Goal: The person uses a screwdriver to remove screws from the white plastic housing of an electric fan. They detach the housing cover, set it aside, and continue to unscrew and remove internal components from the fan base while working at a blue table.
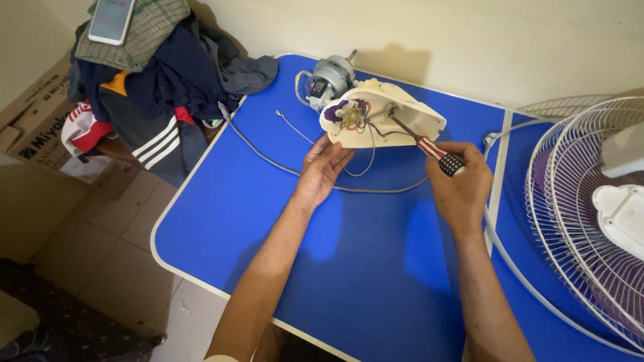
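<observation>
surface (349,268): the blue top carried everything, running out well beyond both sets of fingers; its near edge was cut off by the frame
fan guard (590,221): white wire cage lay just right of the right fingers, part out of frame; an elbow swing could have knocked it
housing (386,121): cream fan shell lay open just ahead of both hands; it could have rocked if the steadying hold slackened
motor (329,77): grey, sat at the housing's far left end, beyond the left fingers, partly hidden by the shell
cord (268,157): grey cable trailed under the left fingers; a snag could have tugged the housing
left hand (322,167): fingers lay loose and spread against the housing's near rim, grasping nothing
right hand (463,184): fingers were clenched on the screwdriver (429,147); its tip could have slipped into the inner wires (362,121)
hidden: the screw under the tip could not be made out
</observation>
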